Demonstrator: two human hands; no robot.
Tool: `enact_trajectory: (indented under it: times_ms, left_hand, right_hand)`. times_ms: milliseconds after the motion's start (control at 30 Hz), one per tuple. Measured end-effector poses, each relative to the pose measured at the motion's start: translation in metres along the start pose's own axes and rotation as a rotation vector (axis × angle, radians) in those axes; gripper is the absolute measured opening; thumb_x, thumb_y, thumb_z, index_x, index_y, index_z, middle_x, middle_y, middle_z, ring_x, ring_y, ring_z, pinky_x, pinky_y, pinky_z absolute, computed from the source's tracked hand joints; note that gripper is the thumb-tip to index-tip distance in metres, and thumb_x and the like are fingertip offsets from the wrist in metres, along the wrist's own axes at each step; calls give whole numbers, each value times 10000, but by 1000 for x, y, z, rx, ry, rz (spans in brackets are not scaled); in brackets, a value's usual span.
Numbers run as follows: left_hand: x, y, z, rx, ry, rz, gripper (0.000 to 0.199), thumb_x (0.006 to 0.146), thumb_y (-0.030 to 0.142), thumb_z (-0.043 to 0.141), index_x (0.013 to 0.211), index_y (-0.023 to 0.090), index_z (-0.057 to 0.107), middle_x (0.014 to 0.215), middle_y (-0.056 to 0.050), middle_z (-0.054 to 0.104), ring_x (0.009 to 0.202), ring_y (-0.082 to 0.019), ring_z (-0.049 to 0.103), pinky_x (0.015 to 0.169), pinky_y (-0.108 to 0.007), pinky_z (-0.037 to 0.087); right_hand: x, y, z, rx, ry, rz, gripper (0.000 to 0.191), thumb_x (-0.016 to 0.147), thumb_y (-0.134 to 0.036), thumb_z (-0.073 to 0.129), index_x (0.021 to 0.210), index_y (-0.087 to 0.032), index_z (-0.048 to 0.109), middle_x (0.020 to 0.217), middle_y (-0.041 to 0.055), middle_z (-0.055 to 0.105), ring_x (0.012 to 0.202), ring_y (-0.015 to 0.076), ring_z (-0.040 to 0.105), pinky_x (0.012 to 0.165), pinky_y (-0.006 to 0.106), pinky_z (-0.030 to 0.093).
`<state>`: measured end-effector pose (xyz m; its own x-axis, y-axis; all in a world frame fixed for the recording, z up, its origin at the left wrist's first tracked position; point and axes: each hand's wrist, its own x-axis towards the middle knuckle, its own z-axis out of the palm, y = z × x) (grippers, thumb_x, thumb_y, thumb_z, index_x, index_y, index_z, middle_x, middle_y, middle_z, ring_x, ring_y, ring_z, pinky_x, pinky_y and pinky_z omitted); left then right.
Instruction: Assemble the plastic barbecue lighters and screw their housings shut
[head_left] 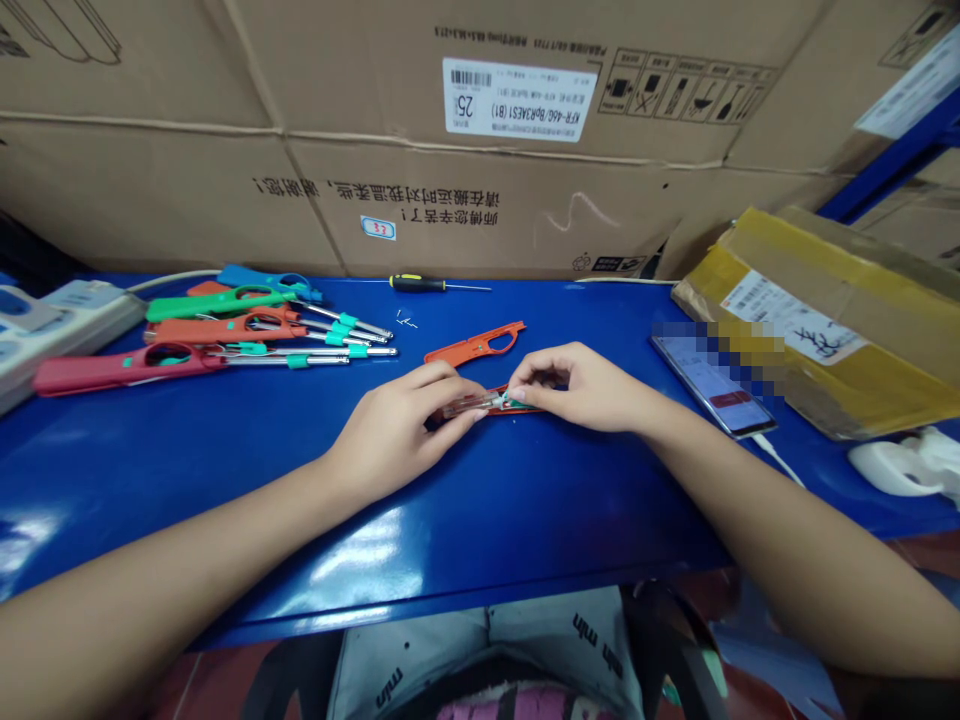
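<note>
My left hand pinches the clear fuel tank of a utility lighter between thumb and fingers. Opposite it, the fingers of my right hand are closed at the tank's end, on a small teal part. Beneath my fingers lies an orange lighter half-shell, mostly hidden by my hands. Just behind, the other orange half-shell, with its finger loop, rests loose on the blue table.
Left are several lighters: red, green, orange and blue. A screwdriver and tiny screws lie behind. A power strip stands far left. A phone and taped carton are right; large cardboard boxes form the back.
</note>
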<state>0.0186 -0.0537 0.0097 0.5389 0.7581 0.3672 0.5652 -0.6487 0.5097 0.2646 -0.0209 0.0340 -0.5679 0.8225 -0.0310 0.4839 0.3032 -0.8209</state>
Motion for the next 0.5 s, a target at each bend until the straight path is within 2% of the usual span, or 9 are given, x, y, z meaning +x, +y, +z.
enact_trajectory:
  times_ms: [133,500]
  left_hand:
    - [-1,1,0,3,-5,10,193,994,318,599,1128,245,718,1061,-19,708,897,-140,682,718,-227,511]
    - [0,5,-2,14,37,-1,205,999,338,582,1087,222,727,988,-32,704,816,-137,664,683,-227,502]
  right_hand:
    - [0,-1,0,11,-9,1,158,869,-286,630,851,-159,721,854,44,750,777,158,644,742,286,506]
    - [-1,-5,-1,2,31,28,160,856,-301,656,851,-168,744,857,44,763,783,163,659,741,293,508]
